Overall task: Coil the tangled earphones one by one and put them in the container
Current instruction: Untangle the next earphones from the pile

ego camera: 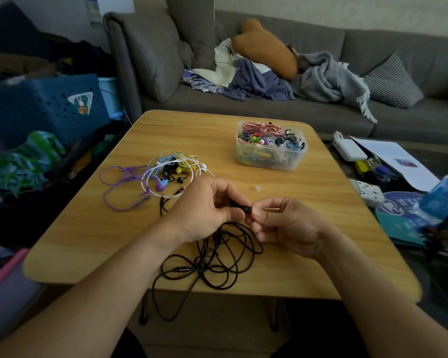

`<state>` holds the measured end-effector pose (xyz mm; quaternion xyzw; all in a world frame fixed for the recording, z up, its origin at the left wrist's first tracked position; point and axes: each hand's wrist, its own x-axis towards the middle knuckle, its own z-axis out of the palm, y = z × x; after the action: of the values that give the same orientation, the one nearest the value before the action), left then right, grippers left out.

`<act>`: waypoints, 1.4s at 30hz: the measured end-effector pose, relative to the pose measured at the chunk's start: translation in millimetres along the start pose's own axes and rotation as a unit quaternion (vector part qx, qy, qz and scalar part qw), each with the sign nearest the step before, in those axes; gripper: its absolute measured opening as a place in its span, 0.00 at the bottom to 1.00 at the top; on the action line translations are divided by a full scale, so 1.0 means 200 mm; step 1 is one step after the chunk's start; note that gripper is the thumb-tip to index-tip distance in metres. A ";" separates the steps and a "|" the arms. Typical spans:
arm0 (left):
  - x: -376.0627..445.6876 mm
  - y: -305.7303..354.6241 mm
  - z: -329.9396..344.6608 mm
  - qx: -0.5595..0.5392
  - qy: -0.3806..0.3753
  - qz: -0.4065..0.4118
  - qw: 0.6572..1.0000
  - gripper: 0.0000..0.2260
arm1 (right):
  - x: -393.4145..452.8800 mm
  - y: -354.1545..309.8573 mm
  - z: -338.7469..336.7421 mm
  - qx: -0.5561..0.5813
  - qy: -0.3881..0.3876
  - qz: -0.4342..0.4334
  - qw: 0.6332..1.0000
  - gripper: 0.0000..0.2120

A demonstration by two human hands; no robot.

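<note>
A black earphone cable (217, 259) lies in loose loops on the wooden table (308, 267), one loop hanging over the front edge. My left hand (204, 208) and my right hand (285, 226) meet above it, and both pinch its black earbud end (242, 206) between fingers and thumb. A tangle of purple, white, blue, yellow and black earphones (163, 174) lies to the left behind my hands. The clear plastic container (269, 161) stands at the back right, filled with several coiled earphones.
A small white ear tip (257, 188) lies on the table between my hands and the container. A grey sofa (321, 109) with blankets runs behind the table. A blue basket (44, 104) stands at left, and chargers, papers and a bottle (445, 195) crowd the right.
</note>
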<state>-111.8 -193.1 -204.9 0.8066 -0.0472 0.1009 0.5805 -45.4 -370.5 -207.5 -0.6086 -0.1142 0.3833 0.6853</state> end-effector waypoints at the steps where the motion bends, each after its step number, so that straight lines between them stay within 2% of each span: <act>1: 0.00 0.00 0.00 -0.012 -0.007 -0.014 1.000 0.15 | 0.00 0.00 0.00 -0.025 0.006 -0.017 1.000 0.05; 4: 0.00 0.00 -0.02 -0.068 -0.026 -0.058 0.996 0.12 | -0.01 -0.01 0.00 -0.101 0.014 -0.100 0.990 0.09; 9: -0.01 -0.01 -0.03 -0.141 -0.055 -0.128 0.980 0.09 | -0.01 -0.02 -0.01 -0.212 0.008 -0.265 0.941 0.05; 15: 0.00 0.00 -0.01 -0.234 0.028 -0.144 0.961 0.07 | 0.04 0.00 0.03 -0.320 0.124 -0.371 0.863 0.05; 17: 0.01 0.00 0.01 -0.224 0.075 -0.130 0.963 0.08 | 0.05 0.01 0.05 -0.327 0.150 -0.375 0.854 0.06; 19: 0.01 0.01 0.03 -0.154 0.130 -0.094 0.975 0.10 | 0.05 0.02 0.07 -0.307 0.162 -0.352 0.869 0.07; 22: 0.00 0.02 0.06 -0.044 0.184 -0.023 0.982 0.13 | 0.03 0.01 0.09 -0.108 0.115 -0.238 0.958 0.06; 23: 0.00 0.03 0.07 0.001 0.191 0.007 0.982 0.13 | 0.03 0.01 0.09 -0.048 0.092 -0.190 0.976 0.06; 26: 0.00 0.04 0.07 0.124 0.197 0.090 0.968 0.12 | 0.01 -0.02 0.07 0.040 0.047 -0.083 0.995 0.06; 28: 0.00 0.04 0.07 0.168 0.194 0.125 0.958 0.10 | 0.01 -0.02 0.05 0.068 0.027 -0.052 0.996 0.04; 31: 0.00 0.05 0.06 0.169 0.173 0.128 0.962 0.10 | 0.02 0.00 0.04 0.053 0.032 -0.094 0.994 0.07; 36: 0.00 0.05 0.02 0.051 0.135 0.028 0.989 0.15 | 0.02 0.02 0.03 -0.097 0.049 -0.263 0.959 0.09; 42: -0.01 0.05 -0.02 -0.064 0.097 -0.025 0.993 0.10 | 0.01 0.00 0.06 -0.156 0.051 -0.330 0.930 0.09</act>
<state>-116.0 -192.9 -194.2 0.7552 0.0232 0.1609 0.6351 -51.6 -358.9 -205.6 -0.6549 -0.3316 0.0814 0.6742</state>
